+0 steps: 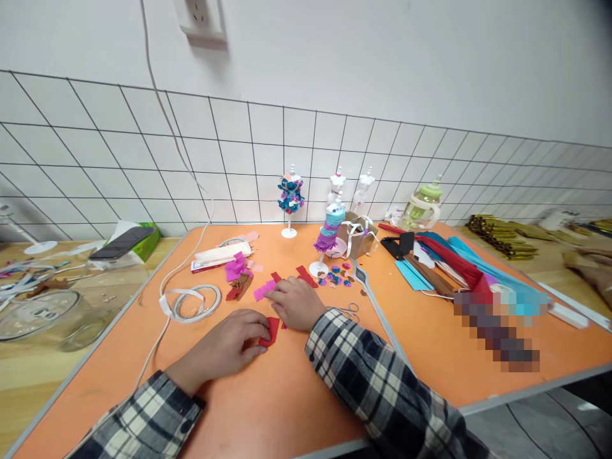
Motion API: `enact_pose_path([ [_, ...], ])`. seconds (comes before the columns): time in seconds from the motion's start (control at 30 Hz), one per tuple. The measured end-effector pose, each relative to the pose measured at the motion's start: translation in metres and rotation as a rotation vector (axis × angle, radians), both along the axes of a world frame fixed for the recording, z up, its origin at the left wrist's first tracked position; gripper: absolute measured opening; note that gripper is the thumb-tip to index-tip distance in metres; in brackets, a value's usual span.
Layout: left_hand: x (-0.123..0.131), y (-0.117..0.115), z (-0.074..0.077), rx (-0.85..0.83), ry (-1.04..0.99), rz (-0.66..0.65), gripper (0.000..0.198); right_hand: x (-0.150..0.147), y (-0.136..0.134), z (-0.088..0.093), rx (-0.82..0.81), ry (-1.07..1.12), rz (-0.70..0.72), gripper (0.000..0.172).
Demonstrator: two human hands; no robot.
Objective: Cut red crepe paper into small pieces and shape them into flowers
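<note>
My left hand (234, 341) rests on the orange table with its fingers and thumb closed on a small piece of red crepe paper (272, 331). Just beyond it, my right hand (297, 302) lies palm down, fingers stretched out. Its fingertips touch the edge of a bright pink paper piece (261, 292). Another red paper strip (306, 276) lies beyond that hand. Crumpled magenta paper (236, 268) sits to the left over brown and red scraps. A small dress form (331, 233) wrapped in blue and purple paper stands ahead.
Scissors (352, 311) lie by my right sleeve, near scattered sequins (337, 274). A roll of white tape (197, 303) and a cable are at left. Behind stand a teal-decorated dress form (291, 194) and a green-lidded bottle (421, 205). Coloured paper rolls (471, 261) lie at right.
</note>
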State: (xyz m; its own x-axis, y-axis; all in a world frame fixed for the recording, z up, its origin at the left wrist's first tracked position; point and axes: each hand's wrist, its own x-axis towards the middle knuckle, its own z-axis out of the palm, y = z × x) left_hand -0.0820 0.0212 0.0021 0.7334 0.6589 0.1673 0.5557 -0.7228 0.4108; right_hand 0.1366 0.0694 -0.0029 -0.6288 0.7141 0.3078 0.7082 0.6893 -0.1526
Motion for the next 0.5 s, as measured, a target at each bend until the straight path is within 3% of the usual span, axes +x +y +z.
enact_pose_path([
  [0.13,-0.006,0.001,0.000,0.036,0.011,0.042,0.011,0.003,-0.007,-0.004,-0.055,-0.065,-0.087,0.029],
  [0.37,-0.006,0.006,-0.002,0.095,0.003,0.038,0.012,0.036,0.029,-0.014,-0.033,0.034,-0.403,0.024],
  [0.5,-0.003,0.007,-0.004,0.094,-0.011,0.040,0.013,0.025,0.028,-0.013,0.042,0.109,-0.349,0.029],
])
